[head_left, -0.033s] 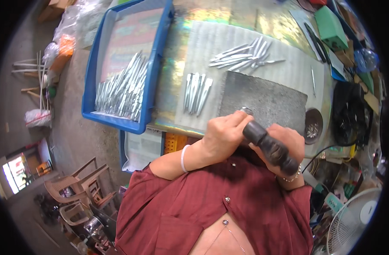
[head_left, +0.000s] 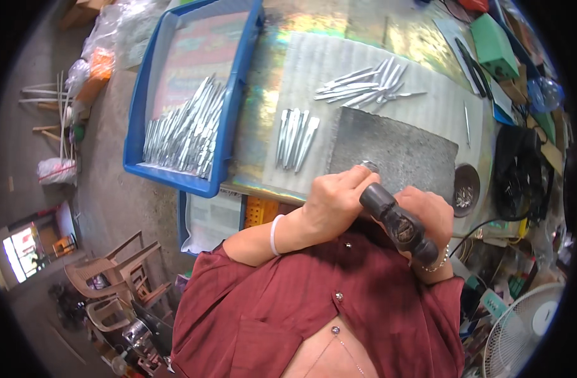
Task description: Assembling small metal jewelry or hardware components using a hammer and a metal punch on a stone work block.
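Observation:
My right hand is closed round a hammer, whose dark head faces up toward me and hides most of the grip. Close beside it, my left hand has its fingers pinched together at the near edge of a dark grey flat block. A small shiny metal piece shows at those fingertips; most of it is hidden, so its full shape is unclear. Left of the block lies a neat row of slim silver metal pieces. Beyond it, more such pieces lie in a loose pile.
A blue tray at left holds many silver pieces. White foam sheet lies under the block. To the right are a dark round bowl of small metal bits, a thin metal rod, a black bag and a fan.
The hammer head has shifted and turned slightly in my right hand. The whole view has drifted a little; my left hand stays at the block's edge.

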### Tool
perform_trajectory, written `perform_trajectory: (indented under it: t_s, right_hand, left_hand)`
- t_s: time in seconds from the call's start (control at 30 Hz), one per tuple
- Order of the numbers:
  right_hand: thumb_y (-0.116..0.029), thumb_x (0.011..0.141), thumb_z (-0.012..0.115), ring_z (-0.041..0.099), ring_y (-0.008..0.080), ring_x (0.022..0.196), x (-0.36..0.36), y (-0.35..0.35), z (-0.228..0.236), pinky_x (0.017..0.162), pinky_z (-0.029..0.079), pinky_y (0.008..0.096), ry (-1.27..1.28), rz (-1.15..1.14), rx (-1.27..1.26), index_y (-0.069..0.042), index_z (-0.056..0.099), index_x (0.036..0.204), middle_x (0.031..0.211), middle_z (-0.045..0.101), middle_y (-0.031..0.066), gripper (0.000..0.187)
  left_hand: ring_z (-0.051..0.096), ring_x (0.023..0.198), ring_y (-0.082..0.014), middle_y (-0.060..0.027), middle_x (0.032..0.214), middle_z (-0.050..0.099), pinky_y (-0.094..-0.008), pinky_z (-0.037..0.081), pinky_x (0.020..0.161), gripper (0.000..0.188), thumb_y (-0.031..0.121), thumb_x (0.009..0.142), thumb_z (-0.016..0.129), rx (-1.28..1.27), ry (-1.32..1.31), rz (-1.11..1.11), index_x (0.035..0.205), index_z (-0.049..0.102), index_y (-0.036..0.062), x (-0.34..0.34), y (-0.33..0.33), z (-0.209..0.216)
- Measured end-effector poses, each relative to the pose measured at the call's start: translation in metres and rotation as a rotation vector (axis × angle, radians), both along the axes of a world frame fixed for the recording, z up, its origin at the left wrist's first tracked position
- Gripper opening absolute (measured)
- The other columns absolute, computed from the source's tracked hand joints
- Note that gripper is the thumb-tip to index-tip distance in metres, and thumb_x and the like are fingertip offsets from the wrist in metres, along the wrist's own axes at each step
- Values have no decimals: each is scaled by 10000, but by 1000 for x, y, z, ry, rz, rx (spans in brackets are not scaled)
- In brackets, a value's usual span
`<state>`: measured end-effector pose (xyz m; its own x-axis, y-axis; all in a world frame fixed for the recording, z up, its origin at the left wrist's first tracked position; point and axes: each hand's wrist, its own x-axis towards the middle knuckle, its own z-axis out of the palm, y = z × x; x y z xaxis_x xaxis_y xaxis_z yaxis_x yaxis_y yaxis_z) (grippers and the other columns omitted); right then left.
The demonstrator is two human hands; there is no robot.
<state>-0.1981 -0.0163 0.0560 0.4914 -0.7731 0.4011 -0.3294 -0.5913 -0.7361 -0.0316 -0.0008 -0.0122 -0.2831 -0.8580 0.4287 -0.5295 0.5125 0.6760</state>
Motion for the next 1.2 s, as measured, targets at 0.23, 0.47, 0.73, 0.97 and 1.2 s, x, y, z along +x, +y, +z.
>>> perform_trajectory:
  t_s: [0.23, 0.47, 0.73, 0.97, 1.2]
  right_hand:
    - [-54, 658, 720, 565, 244, 523, 2, 0, 12, 461, 427, 305, 65, 15, 18, -58, 620, 850, 650, 553, 88, 217]
    - [45, 838, 581, 590, 128, 742, -34, 21, 34, 658, 471, 259, -47, -20, 560, -14, 391, 1199, 1089, 545, 126, 412]
    - [-19, 872, 577, 588, 108, 625, -43, 32, 48, 559, 477, 234, 125, 2, 257, 5, 479, 1227, 852, 642, 93, 369]
    - [78, 647, 694, 643, 235, 645, -36, 29, 60, 511, 512, 296, 329, -1, -21, 67, 516, 1189, 839, 629, 153, 571]
    - [67, 637, 698, 640, 212, 631, -36, 31, 47, 490, 502, 274, 286, -2, -102, 82, 532, 1175, 831, 629, 145, 563]
  left_hand:
    - [614, 627, -227, -60, 810, 550, -323, 496, 518, 144, 91, 721, 610, 9, 21, -40, 851, 551, 75, 2, -3, 7]
    - [601, 620, -230, -56, 767, 533, -339, 457, 495, 197, -15, 689, 568, -23, -6, -36, 862, 549, 78, 9, -8, 0]
    - [592, 596, -231, -63, 751, 527, -335, 451, 481, 203, -38, 699, 576, -24, 15, -50, 871, 556, 69, 7, -9, -2]
    - [581, 580, -242, -62, 733, 528, -337, 453, 470, 182, -39, 713, 577, -10, 53, -48, 860, 567, 69, 4, -10, -6]
    - [575, 570, -246, -59, 732, 530, -337, 451, 463, 175, -38, 724, 573, 8, 63, -55, 860, 567, 72, 4, -10, -5]
